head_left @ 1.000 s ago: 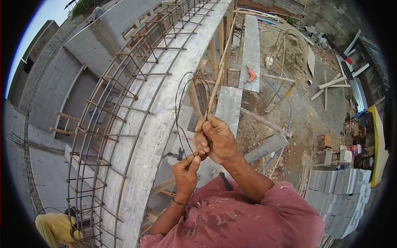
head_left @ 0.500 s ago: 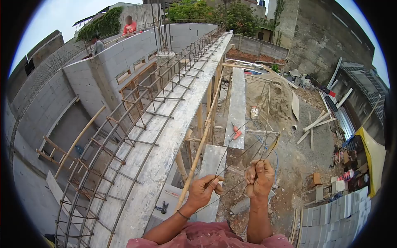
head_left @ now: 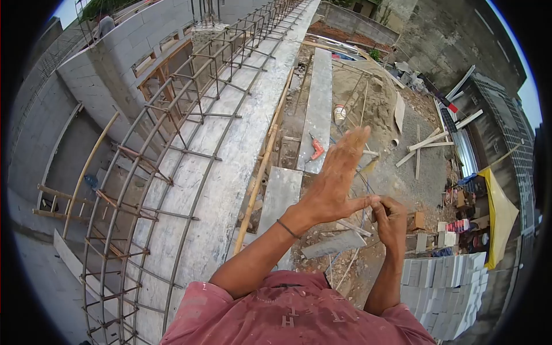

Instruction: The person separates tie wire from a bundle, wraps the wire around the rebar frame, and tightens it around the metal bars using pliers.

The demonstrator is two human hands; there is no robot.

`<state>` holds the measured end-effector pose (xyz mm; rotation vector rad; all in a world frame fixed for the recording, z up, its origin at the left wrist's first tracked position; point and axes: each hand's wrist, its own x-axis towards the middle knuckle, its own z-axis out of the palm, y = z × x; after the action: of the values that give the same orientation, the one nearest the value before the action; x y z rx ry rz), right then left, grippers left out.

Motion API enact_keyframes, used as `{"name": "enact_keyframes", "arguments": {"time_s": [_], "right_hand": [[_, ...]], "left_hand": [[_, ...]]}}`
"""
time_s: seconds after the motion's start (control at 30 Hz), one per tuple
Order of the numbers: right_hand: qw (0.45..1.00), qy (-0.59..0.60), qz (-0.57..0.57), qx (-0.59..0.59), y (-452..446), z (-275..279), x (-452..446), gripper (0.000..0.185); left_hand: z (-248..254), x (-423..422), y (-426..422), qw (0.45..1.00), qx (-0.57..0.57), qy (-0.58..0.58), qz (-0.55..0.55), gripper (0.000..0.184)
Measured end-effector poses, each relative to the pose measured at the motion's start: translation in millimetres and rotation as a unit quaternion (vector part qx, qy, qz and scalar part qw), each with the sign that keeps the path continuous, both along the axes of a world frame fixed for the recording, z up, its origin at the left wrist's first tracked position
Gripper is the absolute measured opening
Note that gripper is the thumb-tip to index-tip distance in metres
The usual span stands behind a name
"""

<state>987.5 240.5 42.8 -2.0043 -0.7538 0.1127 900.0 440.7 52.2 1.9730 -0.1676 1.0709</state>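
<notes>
My left hand (head_left: 339, 178) is stretched out flat in front of me, its fingers together and pointing away, with a dark band at the wrist. Its thumb reaches right and touches the fingertips of my right hand (head_left: 391, 223). That right hand is closed in a pinch on a thin dark wire (head_left: 365, 183), of which only a short stretch shows beside the left palm. To the left lies a long cage of tied rebar (head_left: 190, 152) on a pale, stained formwork board (head_left: 218, 172).
A red power tool (head_left: 316, 149) rests on a plank (head_left: 318, 98) below. A bamboo pole (head_left: 261, 184) runs beside the formwork. Stacked grey blocks (head_left: 440, 287) stand at lower right, near a yellow tarp (head_left: 499, 218). Another person (head_left: 106, 26) is at the upper left.
My left hand has let go of the wire and opened flat, moving up and right across the view. My right hand has moved right and lower. The view has tilted down.
</notes>
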Motion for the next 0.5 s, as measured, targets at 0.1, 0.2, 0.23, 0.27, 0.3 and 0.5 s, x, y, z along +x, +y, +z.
{"name": "enact_keyframes", "arguments": {"time_s": [0.1,0.2,0.23,0.27,0.3,0.5], "right_hand": [[0.989,0.079,0.107,-0.065,24.5,-13.2,21.5,0.018],[0.99,0.093,0.096,-0.043,34.6,-25.7,43.1,0.018],[0.991,0.086,0.085,-0.054,34.5,-31.1,50.9,0.018],[0.99,0.108,0.073,-0.062,32.0,-36.8,58.0,0.018],[0.99,0.119,0.067,-0.044,30.3,-43.2,65.1,0.018],[0.985,0.153,0.076,0.02,55.4,-63.5,91.2,0.017]], "left_hand": [[-17.7,18.1,24.2,0.979,0.147,0.132,0.045,0.064],[-41.2,36.0,51.4,0.929,0.083,0.351,-0.082,0.033],[-57.7,38.6,52.7,0.972,0.045,0.217,-0.077,0.021],[-63.5,39.1,54.2,0.967,0.035,0.236,-0.092,0.021],[-65.7,39.6,58.8,0.961,-0.013,0.252,-0.113,0.02],[-67.8,58.7,111.0,0.883,-0.186,0.385,-0.194,0.02]]}}
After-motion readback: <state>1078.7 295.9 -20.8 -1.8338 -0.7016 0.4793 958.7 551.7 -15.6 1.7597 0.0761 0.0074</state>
